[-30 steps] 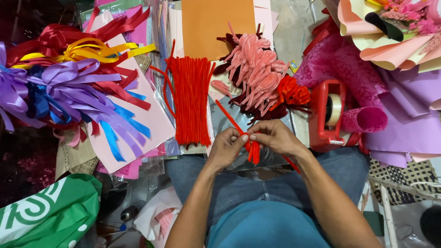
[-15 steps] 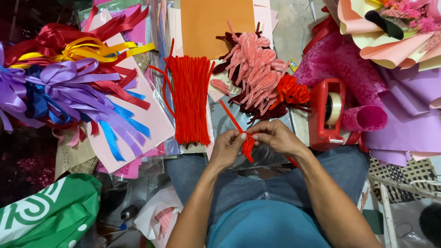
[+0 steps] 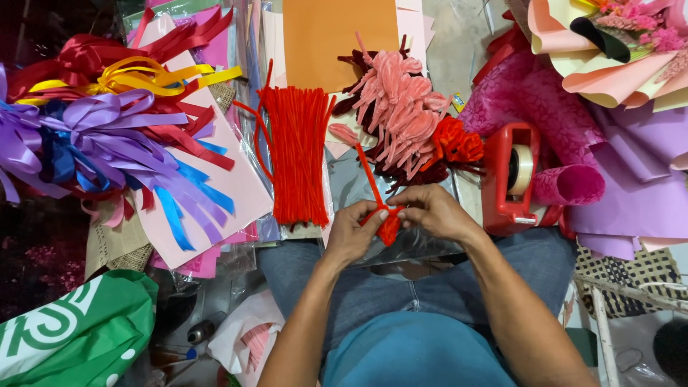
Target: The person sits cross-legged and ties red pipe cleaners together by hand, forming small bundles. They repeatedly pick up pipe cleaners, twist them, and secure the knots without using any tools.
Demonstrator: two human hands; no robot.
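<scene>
We have both hands together over the lap, pinched on one red pipe cleaner (image 3: pixel 378 204); the left hand (image 3: pixel 352 233) grips its lower part from the left, the right hand (image 3: pixel 433 211) closes on it from the right, and a small red coil bulges between our fingertips while the free end slants up and away toward the craft piles. To do this winding well, we judge that the left pinch should stay firm as an anchor while the right does the turning, each loop laid snug beside the last; the loose tail wants watching so that it does not snag.

Room is tight ahead; the bundle of red pipe cleaners (image 3: pixel 295 158) lies just beyond the left hand, the pink pipe-cleaner shapes (image 3: pixel 398 107) and the red tape dispenser (image 3: pixel 507 179) stand near the right hand. Ribbons in purple, blue, red and yellow (image 3: pixel 107 136) spread well off to the left, wrapped paper bouquets (image 3: pixel 609 50) to the far right. The freest space, we judge, is over the lap, close to the body.
</scene>
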